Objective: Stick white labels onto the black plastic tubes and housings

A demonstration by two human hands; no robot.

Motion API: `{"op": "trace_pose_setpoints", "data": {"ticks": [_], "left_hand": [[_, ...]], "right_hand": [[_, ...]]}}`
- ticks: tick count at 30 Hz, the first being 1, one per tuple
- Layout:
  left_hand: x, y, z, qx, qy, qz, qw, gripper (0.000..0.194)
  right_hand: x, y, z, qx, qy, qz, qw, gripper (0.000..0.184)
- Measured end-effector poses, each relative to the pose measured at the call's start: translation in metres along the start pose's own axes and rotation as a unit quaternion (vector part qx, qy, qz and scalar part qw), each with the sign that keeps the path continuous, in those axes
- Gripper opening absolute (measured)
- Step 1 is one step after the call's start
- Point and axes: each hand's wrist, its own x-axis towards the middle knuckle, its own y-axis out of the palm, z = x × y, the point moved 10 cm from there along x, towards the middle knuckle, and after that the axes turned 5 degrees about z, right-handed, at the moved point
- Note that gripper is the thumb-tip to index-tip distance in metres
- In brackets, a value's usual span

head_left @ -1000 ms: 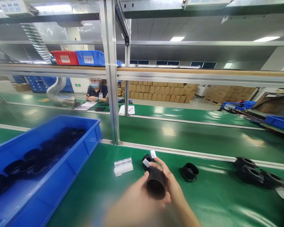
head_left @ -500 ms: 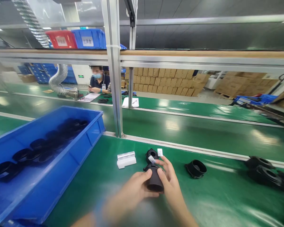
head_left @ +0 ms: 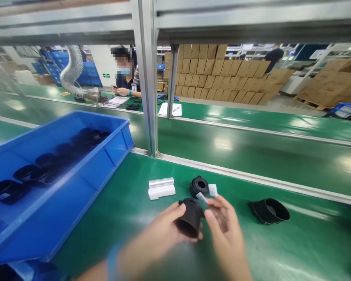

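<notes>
My left hand [head_left: 175,220] is closed around a black plastic cylinder-shaped housing [head_left: 188,224], its open round end tilted down toward me. At the housing's right edge, my right hand [head_left: 225,222] has its thumb close to the flange; I cannot tell if it touches. Two small white labels are on the fingertips of that hand: one label [head_left: 213,190] stands up at the far fingertip, the other label [head_left: 201,198] leans over the housing's top. Just behind, a black ring-shaped part [head_left: 199,185] with a round hole sits on the green work surface [head_left: 119,222].
A blue bin [head_left: 76,191] with several black round parts stands left. White label rolls [head_left: 162,188] lie behind my left hand. Another black housing [head_left: 270,210] sits to the right. A metal post [head_left: 148,97] rises ahead; beyond it sits a co-worker [head_left: 125,82].
The view has tipped down and turned slightly. My right hand has come away from the housing's side, leaving it in my left hand. The labels stay on my right fingertips.
</notes>
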Motion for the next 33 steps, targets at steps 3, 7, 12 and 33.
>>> {"op": "trace_pose_setpoints", "data": {"ticks": [3,7,12,33], "left_hand": [[0.002,-0.011,-0.003,0.002,0.004,-0.037,0.999,0.036],[0.003,-0.018,-0.004,-0.004,0.007,-0.058,0.998,0.041],[0.004,-0.022,-0.004,-0.006,0.022,-0.076,0.997,0.040],[-0.001,-0.019,-0.004,0.067,0.034,-0.074,0.994,0.069]], "right_hand": [[-0.001,-0.017,0.013,-0.020,-0.008,-0.034,0.999,0.049],[-0.006,-0.020,0.020,-0.016,0.007,-0.035,0.999,0.044],[-0.003,-0.012,0.009,0.029,0.053,-0.010,0.998,0.044],[-0.007,0.017,-0.008,0.141,0.130,0.077,0.978,0.064]]}}
